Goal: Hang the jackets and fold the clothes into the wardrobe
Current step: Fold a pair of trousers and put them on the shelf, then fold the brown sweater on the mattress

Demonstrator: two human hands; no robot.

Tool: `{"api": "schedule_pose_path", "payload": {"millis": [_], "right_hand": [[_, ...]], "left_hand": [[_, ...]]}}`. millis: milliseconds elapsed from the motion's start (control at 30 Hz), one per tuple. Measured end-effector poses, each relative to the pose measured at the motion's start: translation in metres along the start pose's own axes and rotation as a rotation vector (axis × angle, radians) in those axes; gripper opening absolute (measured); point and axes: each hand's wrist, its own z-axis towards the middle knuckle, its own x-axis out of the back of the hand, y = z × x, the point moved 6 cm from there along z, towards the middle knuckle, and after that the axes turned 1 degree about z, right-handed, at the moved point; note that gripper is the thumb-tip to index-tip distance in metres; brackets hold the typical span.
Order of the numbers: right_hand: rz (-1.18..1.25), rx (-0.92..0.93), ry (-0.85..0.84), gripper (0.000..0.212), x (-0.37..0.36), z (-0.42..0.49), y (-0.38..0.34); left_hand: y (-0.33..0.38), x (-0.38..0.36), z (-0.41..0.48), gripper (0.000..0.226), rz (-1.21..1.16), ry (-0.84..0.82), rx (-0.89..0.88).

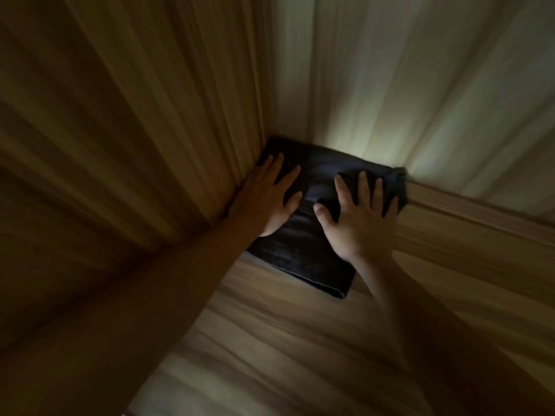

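A folded dark garment (303, 259) lies on the wooden wardrobe shelf (270, 340), pushed into the back left corner. My left hand (270, 196) rests flat on its left part, fingers spread and straight, beside the side wall. My right hand (357, 217) presses flat on the garment's right part, with its fingers spread too. A loose bit of the cloth (399, 187) sticks out at the far right, against the back wall. The picture is dim and blurred by motion.
The wooden side wall (105, 145) of the wardrobe rises close on the left. The pale back wall (420, 85) stands behind the garment. Bare shelf stretches in front of the garment and to its right.
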Motion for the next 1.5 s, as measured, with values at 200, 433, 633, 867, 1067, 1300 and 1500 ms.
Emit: {"api": "schedule_pose_path", "payload": {"millis": [200,433,633,867,1067,1300,1500], "right_hand": [[0.090,0.002,0.030,0.082,0.007,-0.002,0.000],[0.555,-0.078,0.175,0.068,0.023,-0.086,0.023],[0.410,-0.114,-0.086,0.061,0.044,-0.214,0.013],[0.275,-0.010,-0.313,0.057,0.107,-0.398,-0.060],[0.194,0.171,-0.427,0.051,0.121,-0.523,-0.193],[0.102,0.495,-0.542,0.049,0.075,-0.595,-0.399],[-0.006,0.794,-0.568,0.050,0.042,-0.627,-0.570]], "left_hand": [[0.002,0.004,-0.002,0.064,0.050,0.000,0.027],[0.008,0.027,-0.099,0.061,0.042,-0.030,0.150],[0.001,0.054,-0.234,0.076,-0.281,-0.101,0.222],[-0.009,0.124,-0.436,0.041,-0.439,-0.164,0.187],[-0.108,0.141,-0.622,0.044,-0.446,-0.221,0.335],[-0.262,0.172,-0.815,0.049,-0.416,-0.176,0.663],[-0.362,0.170,-0.949,0.054,-0.488,-0.138,0.997]]}}
